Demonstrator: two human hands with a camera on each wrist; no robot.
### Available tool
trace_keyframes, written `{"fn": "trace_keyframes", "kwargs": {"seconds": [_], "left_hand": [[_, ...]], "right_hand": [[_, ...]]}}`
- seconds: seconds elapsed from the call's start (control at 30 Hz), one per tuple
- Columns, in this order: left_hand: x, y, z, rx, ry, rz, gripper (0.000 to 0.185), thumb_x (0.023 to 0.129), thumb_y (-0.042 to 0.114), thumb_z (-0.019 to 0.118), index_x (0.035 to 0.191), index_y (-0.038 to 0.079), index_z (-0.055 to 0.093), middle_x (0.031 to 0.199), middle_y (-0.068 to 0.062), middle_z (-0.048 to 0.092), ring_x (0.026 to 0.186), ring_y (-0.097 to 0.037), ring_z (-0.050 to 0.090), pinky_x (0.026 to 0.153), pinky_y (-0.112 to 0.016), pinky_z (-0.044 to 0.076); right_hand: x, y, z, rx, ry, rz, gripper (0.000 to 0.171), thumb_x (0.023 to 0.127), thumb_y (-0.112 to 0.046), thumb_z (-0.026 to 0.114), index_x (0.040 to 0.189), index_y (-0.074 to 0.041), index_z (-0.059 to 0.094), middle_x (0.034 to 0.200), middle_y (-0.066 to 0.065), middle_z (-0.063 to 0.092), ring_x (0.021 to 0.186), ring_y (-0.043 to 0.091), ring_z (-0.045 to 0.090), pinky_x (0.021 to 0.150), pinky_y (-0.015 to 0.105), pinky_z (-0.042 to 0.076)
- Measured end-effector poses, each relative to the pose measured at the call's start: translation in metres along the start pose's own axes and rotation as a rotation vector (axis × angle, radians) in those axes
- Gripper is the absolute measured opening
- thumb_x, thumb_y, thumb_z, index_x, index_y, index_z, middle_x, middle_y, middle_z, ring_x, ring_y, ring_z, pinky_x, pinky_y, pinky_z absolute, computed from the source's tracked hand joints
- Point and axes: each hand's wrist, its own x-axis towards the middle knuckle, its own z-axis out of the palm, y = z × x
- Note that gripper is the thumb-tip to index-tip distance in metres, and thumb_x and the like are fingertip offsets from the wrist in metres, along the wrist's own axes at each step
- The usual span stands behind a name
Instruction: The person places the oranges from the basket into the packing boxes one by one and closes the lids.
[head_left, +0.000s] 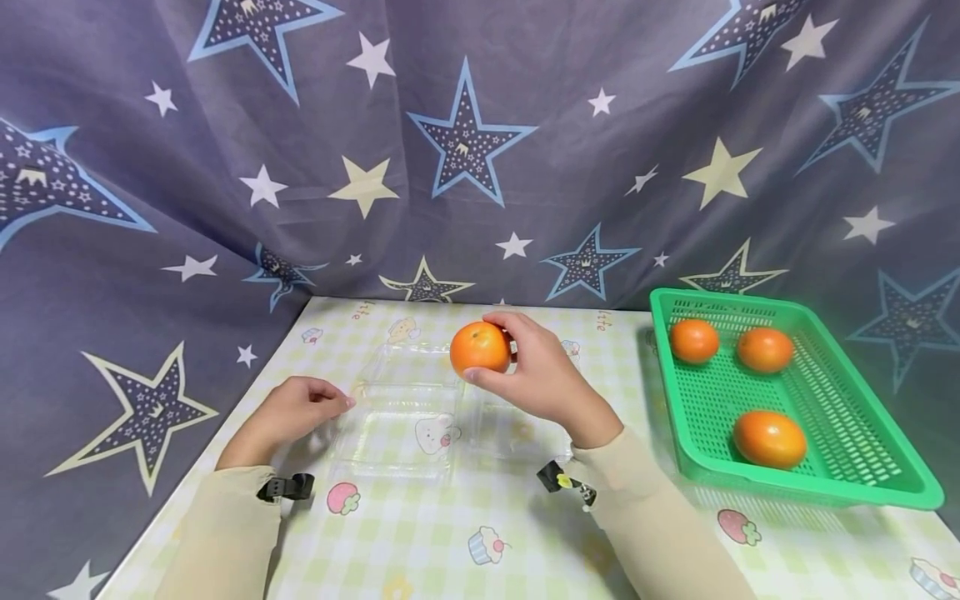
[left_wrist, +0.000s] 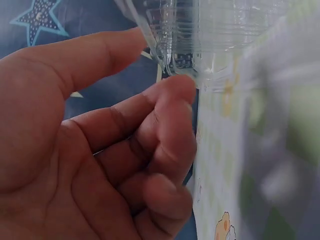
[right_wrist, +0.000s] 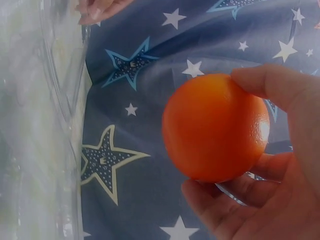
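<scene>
An orange is held up over the table between the thumb and fingers of my right hand; the right wrist view shows the orange close up in that grip. Below and left of it lies a clear plastic container, hard to make out against the cloth. At the container's left edge is my left hand, thumb and index finger pinching the rim. In the left wrist view the container wall meets those fingertips, with the other fingers curled in.
To the right stands a green plastic basket with three more oranges in it. Another clear plastic section lies right of the container. A checked cloth covers the table, and a star-patterned curtain hangs behind.
</scene>
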Motion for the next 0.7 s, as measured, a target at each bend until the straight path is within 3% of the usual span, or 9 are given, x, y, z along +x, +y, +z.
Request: {"fn": "trace_keyframes", "kwargs": {"seconds": [0.2, 0.7], "left_hand": [[-0.001, 0.002, 0.003, -0.018, -0.007, -0.033, 0.035, 0.096, 0.042, 0.073, 0.102, 0.008, 0.076, 0.073, -0.003, 0.069, 0.068, -0.021, 0.067, 0.068, -0.032, 0.050], [0.006, 0.009, 0.012, -0.042, 0.055, -0.022, 0.028, 0.098, 0.036, 0.072, 0.105, 0.008, 0.076, 0.071, -0.003, 0.069, 0.066, -0.019, 0.064, 0.061, -0.032, 0.051]], "right_hand": [[0.001, -0.005, 0.012, 0.015, -0.020, 0.008, 0.065, 0.084, -0.037, 0.086, 0.138, -0.015, 0.059, 0.132, -0.002, 0.062, 0.105, 0.015, 0.062, 0.089, 0.036, 0.057], [0.006, -0.007, 0.036, -0.042, -0.062, -0.019, 0.064, 0.082, -0.039, 0.086, 0.135, -0.013, 0.060, 0.126, 0.000, 0.065, 0.099, 0.013, 0.061, 0.086, 0.029, 0.056]]}}
